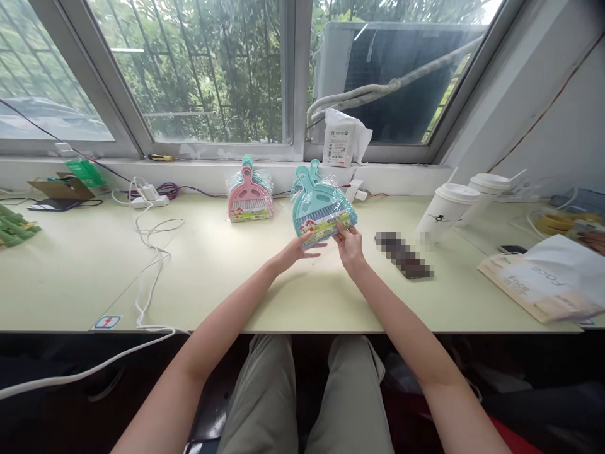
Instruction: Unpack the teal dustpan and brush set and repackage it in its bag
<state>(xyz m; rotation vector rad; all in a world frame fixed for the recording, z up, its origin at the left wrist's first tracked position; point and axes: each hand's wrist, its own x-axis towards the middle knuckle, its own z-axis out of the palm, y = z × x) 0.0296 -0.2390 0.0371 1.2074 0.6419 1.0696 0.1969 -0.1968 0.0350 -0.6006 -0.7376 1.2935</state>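
A teal mini dustpan-and-brush set [319,205] in clear plastic wrap is tilted up above the pale table [212,277]. My left hand [299,248] touches its lower left edge with fingers stretched out. My right hand [348,243] pinches its lower right corner. Behind it, against the wall, lies at least one more teal set, mostly hidden. A pink wrapped set [250,198] rests further left, with a teal handle showing behind it.
Two white lidded cups [449,208] stand at the right, beside a dark blurred object [404,255] and a white bag on a paper package [543,284]. White cables [151,246] and a power strip lie at the left. Another person's hand [594,239] shows at the far right.
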